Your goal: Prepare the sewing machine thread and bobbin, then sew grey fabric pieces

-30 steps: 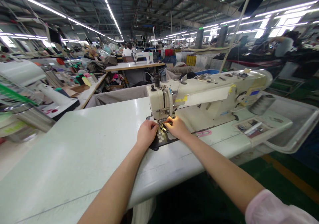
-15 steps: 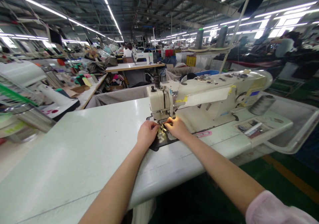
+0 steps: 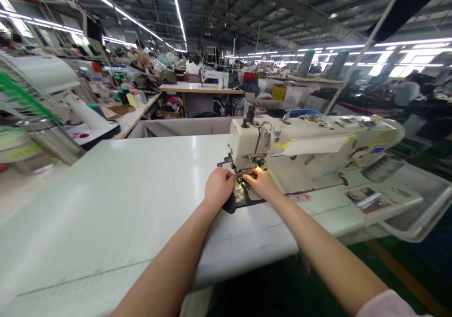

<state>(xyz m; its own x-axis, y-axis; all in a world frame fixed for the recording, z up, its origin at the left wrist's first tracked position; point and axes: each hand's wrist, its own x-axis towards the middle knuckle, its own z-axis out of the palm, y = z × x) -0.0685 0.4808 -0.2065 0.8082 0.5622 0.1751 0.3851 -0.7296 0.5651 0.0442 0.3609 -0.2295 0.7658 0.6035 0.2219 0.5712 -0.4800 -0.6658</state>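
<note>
A cream sewing machine (image 3: 310, 147) stands on a white table (image 3: 116, 199). Under its needle head lies a small dark piece of fabric (image 3: 240, 199) with a pale pattern. My left hand (image 3: 219, 187) rests on the fabric's left side, fingers curled down onto it. My right hand (image 3: 261, 183) sits just right of the needle, fingers pinched together on the fabric beneath the presser foot, lit by the machine's lamp. What lies under the fingertips is hidden.
A pink tag (image 3: 300, 197) lies by the machine base. A tray of small parts (image 3: 367, 199) sits at the right, beside a white bin (image 3: 420, 204). A metal cylinder (image 3: 49, 140) and cluttered tables stand left. A person (image 3: 193, 67) sits far back.
The view has shifted, so the machine and hands sit further right in the picture. Both hands stay at the needle on the dark fabric.
</note>
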